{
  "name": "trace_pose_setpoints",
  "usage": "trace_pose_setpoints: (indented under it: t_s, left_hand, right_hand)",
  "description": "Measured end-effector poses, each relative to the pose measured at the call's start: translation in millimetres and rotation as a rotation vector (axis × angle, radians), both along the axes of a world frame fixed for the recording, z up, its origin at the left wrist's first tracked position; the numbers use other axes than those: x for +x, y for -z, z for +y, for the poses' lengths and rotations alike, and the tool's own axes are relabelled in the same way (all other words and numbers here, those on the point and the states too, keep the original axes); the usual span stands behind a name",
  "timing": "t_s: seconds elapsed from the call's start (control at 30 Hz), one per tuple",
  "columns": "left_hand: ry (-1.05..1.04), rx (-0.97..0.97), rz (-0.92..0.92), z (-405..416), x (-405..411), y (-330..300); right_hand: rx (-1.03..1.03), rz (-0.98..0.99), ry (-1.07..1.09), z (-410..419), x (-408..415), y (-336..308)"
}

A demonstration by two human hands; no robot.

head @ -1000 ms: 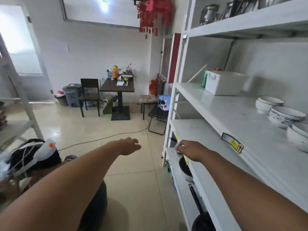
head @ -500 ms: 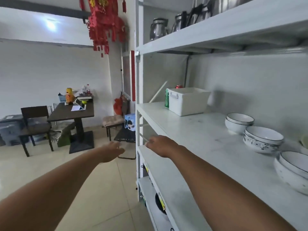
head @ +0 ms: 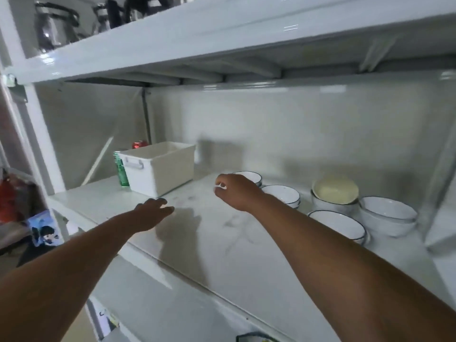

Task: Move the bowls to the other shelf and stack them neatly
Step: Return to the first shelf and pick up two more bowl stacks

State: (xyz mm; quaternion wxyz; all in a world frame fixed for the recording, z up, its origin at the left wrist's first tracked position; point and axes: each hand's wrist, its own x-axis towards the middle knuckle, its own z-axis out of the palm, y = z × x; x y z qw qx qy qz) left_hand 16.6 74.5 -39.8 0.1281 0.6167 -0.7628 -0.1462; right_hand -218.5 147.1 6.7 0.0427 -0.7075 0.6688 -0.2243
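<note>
Bowls (head: 281, 195) grouped on shelf (head: 222, 248): five white stacks, one yellowish bowl (head: 335, 191). Both hands empty: left hand (head: 150, 214) flat, right hand (head: 235, 191) loosely curled.

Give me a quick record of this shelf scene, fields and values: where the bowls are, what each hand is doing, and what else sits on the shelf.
surface: white shelf, middle level
bowls: white bowls with dark rims grouped at the right, several stacked in pairs; nearest single bowl
odd item: yellowish bowl tilted inside a white one
left hand: open, over the shelf front, holding nothing
right hand: fingers loosely curled, holding nothing, in front of the far-left bowl stack
other items: white bin, green can, red can behind the bin
</note>
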Motion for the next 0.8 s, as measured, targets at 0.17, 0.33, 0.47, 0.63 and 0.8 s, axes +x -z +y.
trace_pose_setpoints:
  t_s: [0.17,0.33,0.47,0.63,0.8]
  left_hand:
    - [0.216,0.146,0.18,-57.6,-67.5,-4.5]
    - [0.304,0.122,0.243,-86.4,-112.8,14.3]
    - [0.362,0.213,0.32,-96.9,-133.7,19.4]
    - [0.455,0.263,0.475,-97.8,-149.1,22.0]
    - [0.446,0.336,0.709,-106.7,-167.2,30.6]
  right_hand:
    - [-0.044,-0.087,0.33,9.3,-57.6,-10.8]
    - [-0.035,-0.191,0.608,23.9,-81.7,-5.4]
    - [0.014,-0.208,0.76,30.2,-80.3,6.0]
    - [0.065,-0.297,0.861,32.5,-75.2,23.0]
    - [0.097,-0.334,0.893,21.4,-71.3,21.5]
